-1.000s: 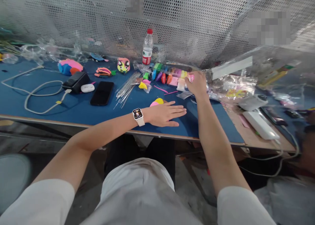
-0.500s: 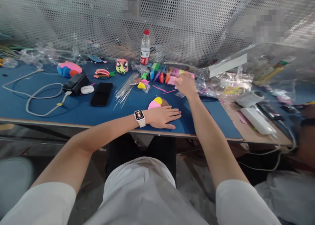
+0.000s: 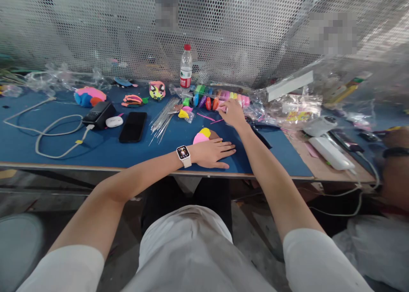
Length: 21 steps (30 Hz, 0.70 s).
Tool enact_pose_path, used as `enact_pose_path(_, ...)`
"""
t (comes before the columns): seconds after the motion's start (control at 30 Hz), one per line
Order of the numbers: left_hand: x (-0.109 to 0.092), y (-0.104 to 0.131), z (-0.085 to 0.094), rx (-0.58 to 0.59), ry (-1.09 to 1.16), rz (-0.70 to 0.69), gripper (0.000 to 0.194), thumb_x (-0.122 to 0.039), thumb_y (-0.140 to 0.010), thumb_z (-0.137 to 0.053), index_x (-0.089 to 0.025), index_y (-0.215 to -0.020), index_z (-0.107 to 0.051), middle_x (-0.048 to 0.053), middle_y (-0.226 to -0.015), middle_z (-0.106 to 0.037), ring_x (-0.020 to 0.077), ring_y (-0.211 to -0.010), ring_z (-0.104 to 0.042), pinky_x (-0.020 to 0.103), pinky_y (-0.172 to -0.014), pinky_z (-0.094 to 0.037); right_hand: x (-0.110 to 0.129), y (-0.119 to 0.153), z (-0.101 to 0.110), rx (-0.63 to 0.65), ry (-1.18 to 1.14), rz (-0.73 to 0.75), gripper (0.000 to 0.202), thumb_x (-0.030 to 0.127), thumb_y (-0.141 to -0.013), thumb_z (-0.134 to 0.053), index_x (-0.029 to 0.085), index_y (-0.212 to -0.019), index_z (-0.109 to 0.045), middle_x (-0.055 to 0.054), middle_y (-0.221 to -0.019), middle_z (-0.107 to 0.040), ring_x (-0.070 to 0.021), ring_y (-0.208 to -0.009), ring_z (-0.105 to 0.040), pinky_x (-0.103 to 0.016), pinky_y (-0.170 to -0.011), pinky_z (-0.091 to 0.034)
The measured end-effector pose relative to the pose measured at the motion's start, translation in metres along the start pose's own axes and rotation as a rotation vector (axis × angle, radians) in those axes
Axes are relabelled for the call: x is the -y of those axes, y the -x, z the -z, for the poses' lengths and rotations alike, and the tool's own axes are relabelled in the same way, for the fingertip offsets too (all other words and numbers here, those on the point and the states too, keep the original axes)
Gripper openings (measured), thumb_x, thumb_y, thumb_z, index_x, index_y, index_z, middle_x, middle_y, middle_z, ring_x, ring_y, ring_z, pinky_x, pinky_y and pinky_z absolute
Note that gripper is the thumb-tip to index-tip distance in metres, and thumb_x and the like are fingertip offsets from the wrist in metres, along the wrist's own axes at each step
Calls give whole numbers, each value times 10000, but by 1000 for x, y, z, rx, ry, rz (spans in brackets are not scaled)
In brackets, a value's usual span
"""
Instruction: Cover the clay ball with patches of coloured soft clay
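My left hand [image 3: 212, 153] lies palm down at the table's front edge, fingers stretched, with a watch [image 3: 183, 153] on the wrist. Partly beneath it is a flat round piece of modelling clay [image 3: 200, 136] in pink, yellow and brown; the hand hides its near side. My right hand [image 3: 233, 114] reaches to the row of coloured clay packs [image 3: 208, 103], its fingers bent around a small pink clay block [image 3: 223, 108]. Thin pink strips [image 3: 206, 117] lie just left of that hand. Yellow and pink clay scraps [image 3: 184, 113] sit on a small plastic wrapper.
Behind stands a water bottle [image 3: 185, 68] against a perforated metal panel. Leftward are thin wires [image 3: 163, 121], a phone [image 3: 133, 127], a black charger [image 3: 99, 114] with cable, and clay figures [image 3: 157, 90]. Plastic bags [image 3: 295, 107] and a white device [image 3: 331, 153] lie right, near another person's arm [image 3: 396, 164].
My right hand has drawn slightly left and nearer, with the pink block now at its fingertips. My left hand stays flat on the clay. The view has shifted slightly.
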<state>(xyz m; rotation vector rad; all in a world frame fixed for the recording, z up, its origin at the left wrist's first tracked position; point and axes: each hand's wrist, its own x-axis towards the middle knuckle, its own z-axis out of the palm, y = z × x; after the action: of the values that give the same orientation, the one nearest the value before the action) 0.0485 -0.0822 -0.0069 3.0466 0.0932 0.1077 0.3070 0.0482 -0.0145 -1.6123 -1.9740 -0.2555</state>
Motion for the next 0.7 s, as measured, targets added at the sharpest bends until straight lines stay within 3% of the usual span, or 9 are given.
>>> enact_pose_path(0.2,0,-2,-2,-20,-22,-13,816,-610,-1249,-413,-60,-1851,-417,193,-1919,-386,365,-1830,-348,566,-1519,-266,23,-17,0,88,31,86,291,257,-1063,-639,205,-1240,-864,-186,-1406,-805,-434,-1397,-678,-665,-1294,-532)
enact_pose_path(0.4,0,-4,-2,-5,-8,-7,848,-593,-1242,-451,17,-1831,-406,239,-1914,-376,406,-1814,-370,595,-1505,-302,55,-54,-6,177,180,257,461,245,-1120,-578,168,-1518,-798,-225,-1484,-726,-453,-1438,-606,-642,-1263,-513)
enact_pose_path(0.53,-1,-2,0,-38,10,2,786,-585,-1228,-514,-72,-1823,-482,207,-1900,-421,381,-1793,-424,582,-1494,-338,67,-72,-14,255,315,331,357,235,-1117,-603,173,-1375,-842,-237,-1468,-728,-484,-1438,-590,-677,-1191,-520)
enact_pose_path(0.7,-2,3,11,-110,22,-68,659,-574,-1229,-536,-147,-1718,-650,210,-1840,-534,394,-1734,-509,674,-1497,-284,64,-79,-19,317,345,316,271,162,-1116,-598,132,-1235,-840,-243,-1332,-787,-469,-1407,-638,-636,-1180,-535)
